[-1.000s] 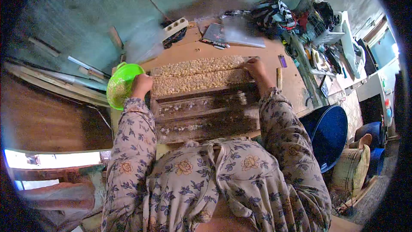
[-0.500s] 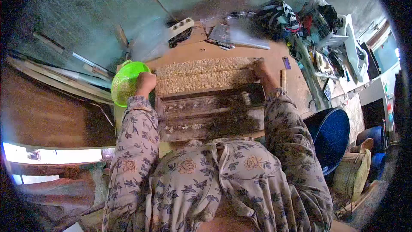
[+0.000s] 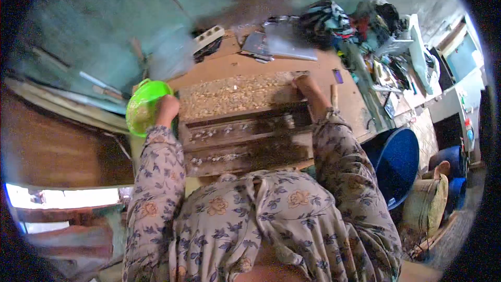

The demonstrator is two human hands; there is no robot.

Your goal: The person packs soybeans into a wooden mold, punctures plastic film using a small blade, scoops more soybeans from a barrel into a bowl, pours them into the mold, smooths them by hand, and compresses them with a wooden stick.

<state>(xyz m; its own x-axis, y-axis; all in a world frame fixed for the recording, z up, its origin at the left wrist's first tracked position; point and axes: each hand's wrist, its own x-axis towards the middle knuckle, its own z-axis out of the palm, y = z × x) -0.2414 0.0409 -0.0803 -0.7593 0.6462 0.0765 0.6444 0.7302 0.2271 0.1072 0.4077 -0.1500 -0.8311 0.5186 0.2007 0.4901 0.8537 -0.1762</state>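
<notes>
A wooden tray [image 3: 248,138] with long slots lies on the table in front of me. Pale, grainy pieces [image 3: 235,94] cover its far part, while white bits cling inside the nearer slots. My left hand [image 3: 167,109] is closed at the tray's far left corner, overlapping the rim of a green bowl [image 3: 143,99] that holds similar grains. At the far right corner is my right hand [image 3: 308,86], its fingers curled over the tray's edge. Blur and the angle hide the fingertips of both hands.
Beyond the tray lie a power strip [image 3: 209,39] and a dark book [image 3: 257,45] on the table [image 3: 229,67]. Bags and a cluttered rack stand at the far right. A purple item [image 3: 338,76] is right of the tray. Blue barrels [image 3: 399,167] stand at the lower right.
The view has shifted slightly. Both hands stay at the tray's far corners, and the seam between the two grainy rows shows less clearly than before.
</notes>
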